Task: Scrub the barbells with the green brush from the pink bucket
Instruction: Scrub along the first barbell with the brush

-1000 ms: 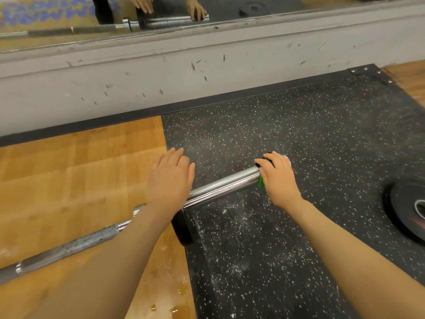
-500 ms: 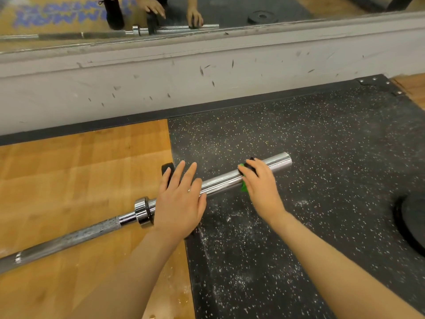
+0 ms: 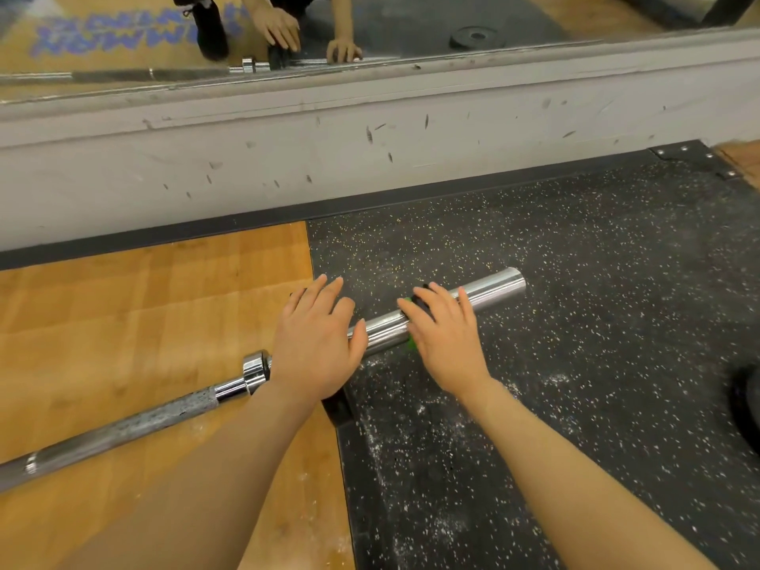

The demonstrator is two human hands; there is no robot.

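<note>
A: Where the chrome sleeve is crossing the middle of the frame, what is lying on it?

B: The barbell (image 3: 436, 318) is lying slantwise on the floor, its shiny end pointing to the centre right and its dull grey shaft running off toward the lower left edge. The green brush (image 3: 410, 342) is sitting against the sleeve, mostly covered, with only slivers of green and a bit of black showing.

A: Who is holding it?

B: The right hand (image 3: 446, 343) is curling over the brush, fingers wrapped round it and pressing it onto the sleeve. The left hand (image 3: 316, 343) is resting just to the left, fingers straight and slightly spread, lying flat over a dark object next to the bar's collar (image 3: 256, 370); I cannot tell what that object is.

A: And around them?

B: The sleeve is lying over speckled black rubber matting (image 3: 575, 281), dusted with white powder below the hands. The shaft is lying over wooden flooring (image 3: 123, 322) at the left. A scuffed grey ledge (image 3: 370, 158) is running across the upper part, with a mirror (image 3: 411, 18) above it reflecting both hands and the bar. A dark weight plate (image 3: 746, 401) is showing at the right edge.
</note>
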